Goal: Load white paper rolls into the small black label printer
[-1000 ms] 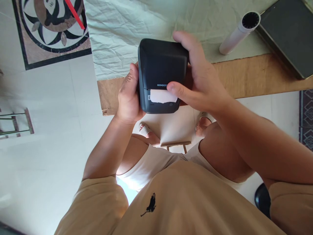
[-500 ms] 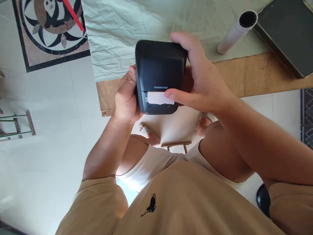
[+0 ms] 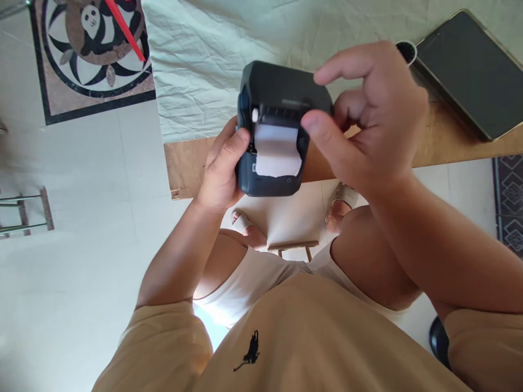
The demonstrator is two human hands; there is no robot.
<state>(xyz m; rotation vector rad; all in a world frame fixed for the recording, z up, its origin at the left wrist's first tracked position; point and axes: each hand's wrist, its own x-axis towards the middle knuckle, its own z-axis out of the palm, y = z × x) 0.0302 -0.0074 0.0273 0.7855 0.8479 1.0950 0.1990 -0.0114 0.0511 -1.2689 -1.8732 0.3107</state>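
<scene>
A small black label printer (image 3: 281,98) is held up in front of me over the table's near edge. Its lid is swung up, and white label paper (image 3: 277,149) shows in the open bay. My left hand (image 3: 223,169) grips the printer's left side, thumb on its front corner. My right hand (image 3: 368,120) hovers at the printer's right, fingers curled and apart, thumb tip close to the lid's right corner; whether it touches the lid I cannot tell.
A wooden table (image 3: 441,139) carries a wrinkled pale cloth (image 3: 204,60). A dark tablet (image 3: 466,71) lies at the right, with a white tube end (image 3: 407,50) beside it. Below are my knees, a stool (image 3: 292,245) and white floor tiles.
The printer's lid has come open, showing the paper roll bay. My right hand left the front of the printer and lifted to its right side. The printer tilted.
</scene>
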